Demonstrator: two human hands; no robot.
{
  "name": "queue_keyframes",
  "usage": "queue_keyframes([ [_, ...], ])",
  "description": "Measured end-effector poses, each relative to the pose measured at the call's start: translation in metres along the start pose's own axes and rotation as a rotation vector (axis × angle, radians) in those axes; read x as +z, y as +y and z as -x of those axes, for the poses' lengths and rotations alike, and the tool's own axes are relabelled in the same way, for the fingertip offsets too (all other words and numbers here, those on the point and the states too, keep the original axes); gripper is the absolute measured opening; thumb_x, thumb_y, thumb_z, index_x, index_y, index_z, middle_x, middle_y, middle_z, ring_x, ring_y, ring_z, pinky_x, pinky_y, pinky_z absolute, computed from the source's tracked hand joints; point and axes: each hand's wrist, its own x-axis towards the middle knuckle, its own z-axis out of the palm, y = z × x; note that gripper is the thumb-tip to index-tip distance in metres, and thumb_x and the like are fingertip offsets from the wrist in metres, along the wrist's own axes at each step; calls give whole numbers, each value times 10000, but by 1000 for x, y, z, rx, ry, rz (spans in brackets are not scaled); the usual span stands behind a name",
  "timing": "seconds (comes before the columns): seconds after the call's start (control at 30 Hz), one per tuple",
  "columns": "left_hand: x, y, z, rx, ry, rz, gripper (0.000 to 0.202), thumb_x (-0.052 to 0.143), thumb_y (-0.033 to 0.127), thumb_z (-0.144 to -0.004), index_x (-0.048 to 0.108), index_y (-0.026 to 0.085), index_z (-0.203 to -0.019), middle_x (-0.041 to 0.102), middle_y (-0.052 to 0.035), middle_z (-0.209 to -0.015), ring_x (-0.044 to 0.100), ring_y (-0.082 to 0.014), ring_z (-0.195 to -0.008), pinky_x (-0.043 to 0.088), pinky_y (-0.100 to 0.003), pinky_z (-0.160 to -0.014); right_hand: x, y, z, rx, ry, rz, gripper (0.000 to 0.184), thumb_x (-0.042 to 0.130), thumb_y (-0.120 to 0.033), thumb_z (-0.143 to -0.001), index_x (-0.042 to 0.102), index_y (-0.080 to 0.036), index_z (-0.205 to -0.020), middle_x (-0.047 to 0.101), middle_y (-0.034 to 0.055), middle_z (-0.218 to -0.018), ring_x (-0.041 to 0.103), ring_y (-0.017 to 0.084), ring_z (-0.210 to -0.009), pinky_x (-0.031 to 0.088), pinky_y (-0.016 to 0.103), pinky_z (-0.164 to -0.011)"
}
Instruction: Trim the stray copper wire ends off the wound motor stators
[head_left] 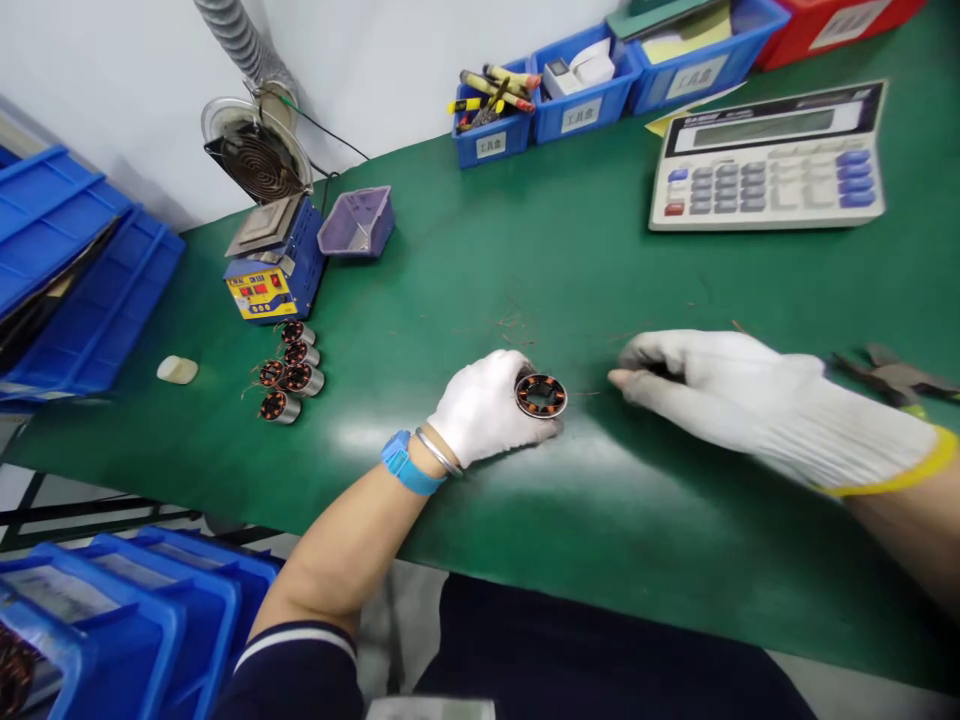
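My left hand [487,412], in a white glove, is closed around a motor stator [561,402], a metal ring with copper windings inside. The stator's open end faces up, and a thin wire sticks out from its right side. To the right, my right hand [697,390], also gloved, hovers over the table with thumb and fingers pinched together. What the pinch holds, if anything, is too small to make out. Beyond that wrist lie cutting pliers [896,378], partly hidden by the glove cuff. Several more stators [304,379] stand grouped at the left.
On the green table [450,270], a blue heating unit [262,285] and purple tray [358,222] sit back left. Blue bins [491,142] and a calculator [765,165] line the back. Wire scraps lie mid-table. Blue crates [82,290] stand at left, beside a white piece [178,370].
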Motion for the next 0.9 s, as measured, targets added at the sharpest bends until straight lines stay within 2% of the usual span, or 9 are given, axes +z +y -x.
queue_keyframes([
  [0.1, 0, 0, 0, -9, -13, 4, 418, 780, 525, -685, 639, 219, -934, 705, -77, -997, 683, -265, -904, 554, -352, -764, 7, -12, 5, -75, 91, -96, 541, 610, -590, -760, 662, -274, -1196, 693, 68, -1255, 673, 298, -1034, 491, 396, -707],
  [0.17, 0, 0, -1, 0, -19, 3, 421, 769, 538, -698, 647, 210, -932, 706, -85, -990, 686, -266, -893, 554, -353, -756, 15, -21, 7, -146, 174, -137, 634, 628, -587, -714, 652, -282, -1270, 633, 79, -1387, 656, 350, -1104, 502, 421, -702],
  [0.23, 0, 1, -1, 35, -31, 6, 387, 740, 527, -727, 660, 205, -928, 709, -88, -979, 690, -269, -884, 554, -357, -749, 20, -27, 5, -174, 176, -218, 572, 579, -569, -755, 677, -288, -1243, 664, 65, -1342, 671, 335, -1065, 502, 420, -704],
  [0.37, -2, 1, 1, 129, -87, 25, 298, 693, 412, -768, 689, 208, -984, 730, -79, -981, 706, -274, -888, 562, -365, -751, 21, -28, -1, -84, 79, -392, 322, 510, -472, -828, 724, -256, -935, 749, 28, -1001, 685, 240, -898, 485, 383, -739],
  [0.53, -2, -4, 6, 213, -50, 99, 411, 683, 266, -737, 672, 182, -1139, 733, -110, -1116, 707, -302, -1036, 581, -424, -908, 17, -25, 1, 31, 30, -270, 272, 526, -461, -834, 707, -260, -857, 737, 26, -913, 663, 236, -830, 393, 340, -639],
  [0.6, 1, -2, 8, 152, -15, 190, 589, 752, 280, -664, 629, 159, -1228, 703, -136, -1222, 690, -310, -1113, 574, -440, -983, 20, -25, 4, 25, 40, -234, 293, 505, -470, -842, 703, -254, -856, 735, 39, -914, 658, 241, -835, 372, 333, -622],
  [0.7, 9, 7, 11, -55, 73, 309, 851, 859, 430, -579, 567, 138, -1323, 687, -156, -1261, 696, -317, -1108, 587, -466, -985, 25, -25, 6, -47, 65, -230, 308, 489, -469, -837, 697, -243, -862, 729, 44, -905, 646, 221, -807, 351, 317, -597],
  [0.77, 15, 13, 10, -118, 130, 310, 844, 849, 484, -609, 573, 140, -1329, 714, -142, -1196, 707, -315, -1076, 588, -477, -978, 27, -23, 5, -81, 69, -207, 318, 479, -475, -844, 693, -241, -872, 722, 42, -896, 636, 210, -792, 333, 304, -579],
  [0.9, 20, 12, 7, -26, 131, 284, 779, 782, 396, -683, 553, 158, -1388, 731, -110, -1172, 707, -293, -1076, 569, -448, -1011, 23, -15, 0, -80, 90, -19, 342, 442, -476, -881, 692, -241, -897, 718, 58, -974, 621, 230, -813, 280, 306, -552],
])
